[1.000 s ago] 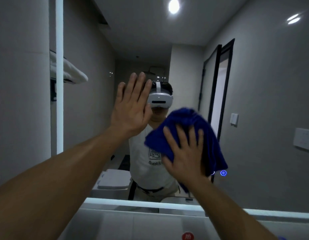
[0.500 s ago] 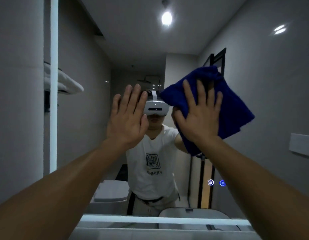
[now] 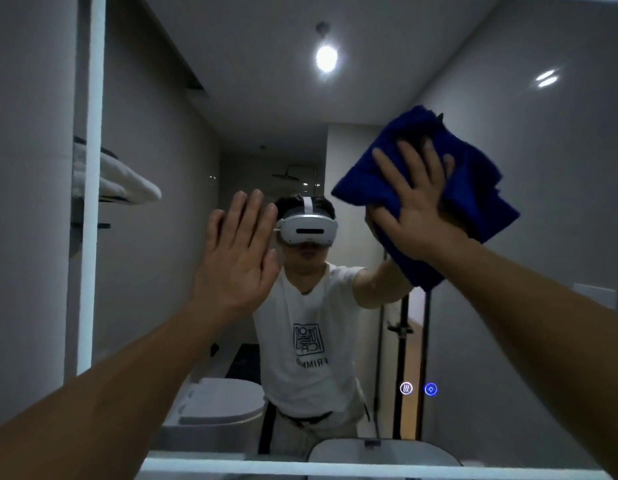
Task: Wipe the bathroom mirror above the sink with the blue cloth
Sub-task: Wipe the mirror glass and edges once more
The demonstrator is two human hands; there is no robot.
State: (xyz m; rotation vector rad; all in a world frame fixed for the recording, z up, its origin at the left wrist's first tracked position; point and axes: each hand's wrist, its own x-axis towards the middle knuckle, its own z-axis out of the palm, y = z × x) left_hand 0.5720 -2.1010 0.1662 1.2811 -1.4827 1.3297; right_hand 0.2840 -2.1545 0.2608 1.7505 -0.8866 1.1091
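Both hands meet the mirror [image 3: 550,258]: left hand [image 3: 238,254] flat, fingers straight, empty; at its 2 o'clock, right hand [image 3: 416,209] presses the blue cloth [image 3: 477,192] with spread fingers.

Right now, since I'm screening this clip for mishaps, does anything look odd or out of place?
Nothing spilled or damaged. Only oddity: the bare left hand seems flat on the mirror, possibly smudging it.

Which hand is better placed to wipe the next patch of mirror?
Right. The right hand presses the blue cloth flat against the mirror; the left hand holds nothing, fingers straight.
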